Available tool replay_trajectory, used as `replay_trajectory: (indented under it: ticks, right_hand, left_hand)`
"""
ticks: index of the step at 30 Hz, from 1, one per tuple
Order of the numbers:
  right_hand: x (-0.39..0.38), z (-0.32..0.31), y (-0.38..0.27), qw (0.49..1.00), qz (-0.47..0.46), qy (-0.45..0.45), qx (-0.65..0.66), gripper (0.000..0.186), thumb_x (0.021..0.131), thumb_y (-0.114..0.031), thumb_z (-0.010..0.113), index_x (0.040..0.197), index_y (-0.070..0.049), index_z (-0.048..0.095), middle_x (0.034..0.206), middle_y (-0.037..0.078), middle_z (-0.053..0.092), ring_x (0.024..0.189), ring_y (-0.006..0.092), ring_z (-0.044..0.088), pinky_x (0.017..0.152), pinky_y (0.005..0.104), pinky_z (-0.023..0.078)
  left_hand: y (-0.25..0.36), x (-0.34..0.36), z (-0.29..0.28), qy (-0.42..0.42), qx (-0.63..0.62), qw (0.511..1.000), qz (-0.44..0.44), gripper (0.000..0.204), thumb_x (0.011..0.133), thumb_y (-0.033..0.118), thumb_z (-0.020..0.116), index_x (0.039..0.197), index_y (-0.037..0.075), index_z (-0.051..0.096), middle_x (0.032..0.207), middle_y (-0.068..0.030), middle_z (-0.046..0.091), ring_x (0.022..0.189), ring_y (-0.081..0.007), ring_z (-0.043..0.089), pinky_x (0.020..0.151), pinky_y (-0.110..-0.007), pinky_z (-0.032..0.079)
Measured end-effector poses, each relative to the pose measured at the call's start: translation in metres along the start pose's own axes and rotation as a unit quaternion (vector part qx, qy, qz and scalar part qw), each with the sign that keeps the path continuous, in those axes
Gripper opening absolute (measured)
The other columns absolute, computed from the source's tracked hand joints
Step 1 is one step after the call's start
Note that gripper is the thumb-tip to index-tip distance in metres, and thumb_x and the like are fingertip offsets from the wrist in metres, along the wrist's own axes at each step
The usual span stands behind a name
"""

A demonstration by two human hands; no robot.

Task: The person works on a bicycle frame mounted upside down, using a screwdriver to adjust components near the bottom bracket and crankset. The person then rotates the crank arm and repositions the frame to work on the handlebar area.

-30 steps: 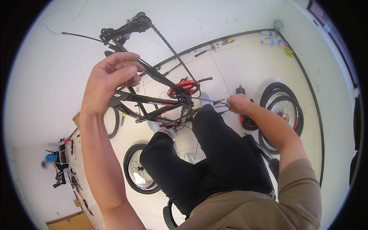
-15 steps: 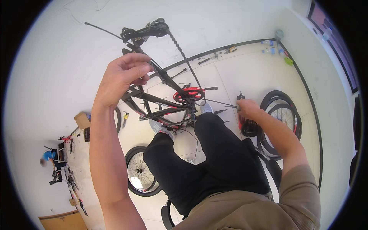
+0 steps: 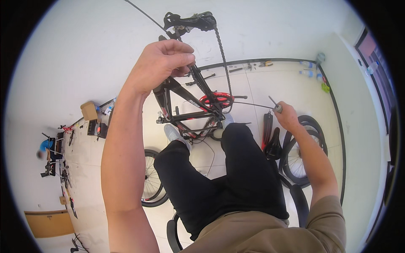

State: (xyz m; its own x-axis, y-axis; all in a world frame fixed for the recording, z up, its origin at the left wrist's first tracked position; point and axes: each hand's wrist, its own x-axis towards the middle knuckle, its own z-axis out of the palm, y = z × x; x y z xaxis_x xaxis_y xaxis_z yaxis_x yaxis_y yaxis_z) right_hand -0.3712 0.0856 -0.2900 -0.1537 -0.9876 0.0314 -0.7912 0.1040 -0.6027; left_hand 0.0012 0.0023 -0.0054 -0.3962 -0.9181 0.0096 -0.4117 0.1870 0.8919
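The left hand [image 3: 165, 62] is up at 11 o'clock, wrist bent, fingers curled by the black bike frame [image 3: 192, 101] at 12 o'clock (I can't tell if they pinch anything). The right hand [image 3: 288, 116], at 3 o'clock, wraps its fingers around a grey-handled tool [image 3: 277, 108].

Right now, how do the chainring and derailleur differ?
Colour: the chainring shows bright red; the derailleur is mostly black.
Shape: the chainring is round, seen at a slant; the derailleur is long and narrow.
Place: the chainring appears mid-picture; the derailleur near the top edge.
Shared: the chain runs between them.
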Motion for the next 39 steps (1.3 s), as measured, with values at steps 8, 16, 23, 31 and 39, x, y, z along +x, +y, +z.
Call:
replay_trajectory:
  ticks: [8, 16, 23, 31, 39]
  right_hand:
    - [0.007, 0.001, -0.026, 0.975, 0.051, 0.065, 0.208, 0.014, 0.082, -0.010, 0.068, 0.086, 0.003, 0.064, 0.069, 0.008, 0.062, 0.064, 0.0148, 0.056, 0.062, 0.0327, 0.048]
    - [-0.003, 0.024, 0.004, 0.992, 0.076, 0.013, 0.104, 0.025, 0.081, -0.017, 0.068, 0.093, 0.004, 0.064, 0.077, 0.021, 0.067, 0.073, 0.0336, 0.065, 0.071, 0.0415, 0.051]
    - [-0.024, 0.031, 0.007, 0.980, 0.112, -0.014, 0.162, 0.025, 0.084, -0.018, 0.069, 0.095, 0.004, 0.065, 0.075, 0.018, 0.067, 0.069, 0.0300, 0.065, 0.069, 0.0392, 0.050]
    - [-0.038, 0.045, 0.017, 0.988, 0.061, -0.003, 0.140, 0.022, 0.085, -0.018, 0.069, 0.097, 0.001, 0.066, 0.069, 0.016, 0.065, 0.064, 0.0252, 0.064, 0.066, 0.0376, 0.049]
    - [-0.054, 0.053, 0.015, 0.987, 0.080, -0.041, 0.131, 0.021, 0.086, -0.020, 0.069, 0.096, -0.002, 0.065, 0.059, 0.014, 0.062, 0.056, 0.0255, 0.062, 0.060, 0.0382, 0.047]
  left_hand:
    - [0.002, -0.006, 0.011, 0.157, 0.063, 0.985, 0.041, 0.027, 0.089, 0.018, 0.070, 0.109, -0.001, 0.067, 0.087, -0.0076, 0.072, 0.076, -0.0132, 0.066, 0.073, -0.026, 0.052]
    - [-0.024, -0.035, 0.041, 0.419, 0.145, 0.855, 0.270, 0.042, 0.086, 0.010, 0.072, 0.123, -0.002, 0.059, 0.116, -0.0136, 0.066, 0.104, -0.0191, 0.061, 0.093, -0.034, 0.046]
    - [-0.122, -0.122, 0.130, 0.389, 0.045, 0.878, 0.276, 0.044, 0.084, -0.002, 0.068, 0.125, -0.007, 0.053, 0.116, -0.0154, 0.059, 0.107, -0.0232, 0.056, 0.098, -0.037, 0.043]
    - [-0.213, -0.085, 0.156, 0.270, -0.412, 0.848, -0.194, 0.029, 0.098, 0.023, 0.060, 0.115, 0.000, 0.061, 0.099, -0.0067, 0.064, 0.089, -0.0144, 0.059, 0.079, -0.031, 0.050]
    - [-0.230, -0.010, 0.134, 0.123, -0.342, 0.892, -0.268, 0.023, 0.097, 0.031, 0.062, 0.103, 0.009, 0.065, 0.101, -0.0031, 0.066, 0.097, -0.0179, 0.058, 0.089, -0.040, 0.044]
